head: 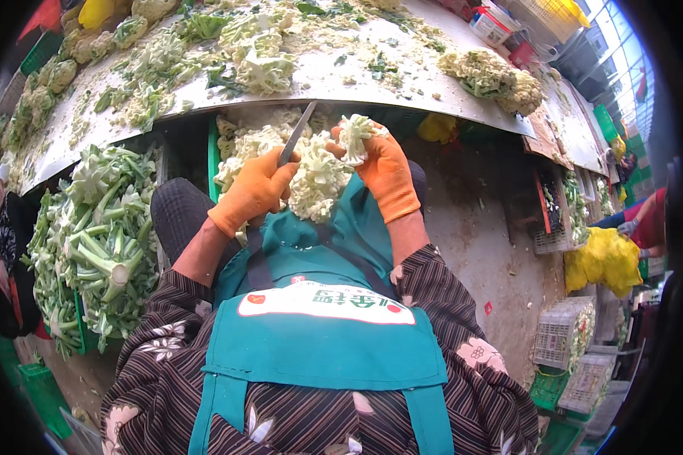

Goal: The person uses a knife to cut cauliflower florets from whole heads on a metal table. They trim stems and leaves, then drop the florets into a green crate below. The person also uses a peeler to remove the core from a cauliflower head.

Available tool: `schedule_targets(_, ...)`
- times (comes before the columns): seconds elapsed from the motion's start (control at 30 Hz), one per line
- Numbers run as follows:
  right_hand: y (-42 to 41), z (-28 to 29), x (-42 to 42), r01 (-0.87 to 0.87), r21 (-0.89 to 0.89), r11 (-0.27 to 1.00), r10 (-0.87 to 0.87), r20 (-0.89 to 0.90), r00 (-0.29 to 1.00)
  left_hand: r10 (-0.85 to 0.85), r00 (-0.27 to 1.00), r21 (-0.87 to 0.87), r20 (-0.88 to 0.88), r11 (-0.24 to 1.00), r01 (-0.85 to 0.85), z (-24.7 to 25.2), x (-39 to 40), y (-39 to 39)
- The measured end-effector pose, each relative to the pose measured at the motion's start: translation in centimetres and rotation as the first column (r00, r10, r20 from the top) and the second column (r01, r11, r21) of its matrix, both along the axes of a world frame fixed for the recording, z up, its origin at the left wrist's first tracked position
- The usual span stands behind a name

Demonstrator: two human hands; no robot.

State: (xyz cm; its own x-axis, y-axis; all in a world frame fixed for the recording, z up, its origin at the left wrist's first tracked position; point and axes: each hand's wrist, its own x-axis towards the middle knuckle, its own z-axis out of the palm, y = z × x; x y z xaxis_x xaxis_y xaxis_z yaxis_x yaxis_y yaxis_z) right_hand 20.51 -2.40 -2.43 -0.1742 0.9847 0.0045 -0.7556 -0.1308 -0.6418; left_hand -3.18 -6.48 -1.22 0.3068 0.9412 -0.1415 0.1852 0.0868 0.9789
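Note:
My left hand (256,187), in an orange knit glove, is closed around the handle of a knife (297,132). The blade points up and away from me, toward the table edge. In my gloved right hand (384,170) is a cauliflower floret (355,139), its pale cut stem turned toward the knife side. Blade and floret are apart. Beneath both hands, a heap of cut cauliflower florets (319,182) fills a green crate (213,162) between my knees. Its far part lies in the shadow of the table.
A white table (341,74) holds scattered cauliflower leaves and crumbs. Whole cauliflower heads (484,77) lie at its right. A crate heaped with leafy stalks (99,244) stands at my left. Stacked plastic crates (563,333) and a yellow mesh sack (603,259) are at right, beside another person.

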Motion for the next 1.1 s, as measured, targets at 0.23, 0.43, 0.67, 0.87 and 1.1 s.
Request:
schedule_targets(0.23,-0.1,-1.4,0.2,-0.078,0.065,0.995,0.068,0.143,0.987,-0.090,0.902,0.518,-0.422,0.793,0.322,2.1,2.0,0.6)
schedule_targets(0.43,0.3,-1.2,-1.3,-0.022,0.055,0.998,0.011,0.191,0.982,-0.192,0.910,0.309,-0.368,0.897,0.315,1.6,1.4,0.0)
schedule_targets(0.67,0.2,-2.9,-3.5,0.042,-0.052,0.998,-0.043,-0.031,0.999,0.193,0.838,0.689,-0.510,0.675,0.264,-4.9,3.8,1.0)
schedule_targets(0.87,-1.0,-5.1,-3.2,-0.050,0.026,0.998,0.048,0.080,0.996,-0.148,0.949,0.088,-0.278,0.980,0.179,-2.7,3.2,-0.5)
schedule_targets(1.1,-1.9,-2.2,-3.8,-0.316,-0.013,0.949,0.302,-0.251,0.920,-0.074,0.941,0.320,-0.330,0.929,0.185,-2.7,-1.0,-1.0)
